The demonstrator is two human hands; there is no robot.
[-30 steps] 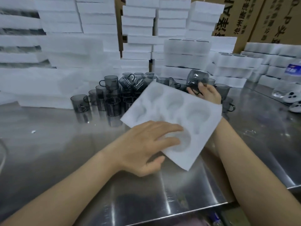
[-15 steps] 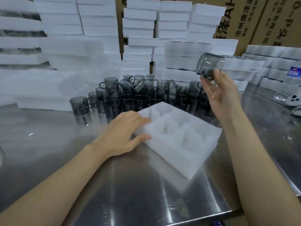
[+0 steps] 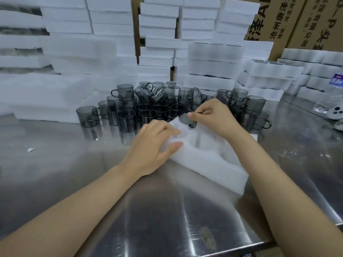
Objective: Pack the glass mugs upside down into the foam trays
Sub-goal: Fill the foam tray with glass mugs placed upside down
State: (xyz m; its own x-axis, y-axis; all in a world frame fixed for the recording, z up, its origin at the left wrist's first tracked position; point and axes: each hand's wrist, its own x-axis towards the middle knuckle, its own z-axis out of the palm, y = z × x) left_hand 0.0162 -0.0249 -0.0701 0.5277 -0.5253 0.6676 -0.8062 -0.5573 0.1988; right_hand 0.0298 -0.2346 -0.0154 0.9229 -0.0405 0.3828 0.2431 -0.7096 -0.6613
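Observation:
A white foam tray [image 3: 207, 162] with round pockets lies on the steel table in front of me. My left hand [image 3: 156, 145] rests on its left corner, fingers on top and thumb against the side. My right hand [image 3: 213, 115] pinches a smoky grey glass mug [image 3: 185, 119], base up, sunk into the tray's far-left pocket; only its base and handle show. Behind the tray stands a crowd of several more grey glass mugs [image 3: 126, 108], some stacked, some tipped over.
Stacks of white foam trays [image 3: 157, 34] wall off the back and left of the table [image 3: 92, 182]. Filled trays [image 3: 213, 67] pile up at the back right. Cardboard boxes [image 3: 315, 21] stand behind. A plastic bottle [image 3: 330, 97] and white controllers [image 3: 336, 114] sit at the right edge.
My right hand has come down from head height and set the mug upside down into the tray's far-left pocket. My left hand stayed on the tray's left corner.

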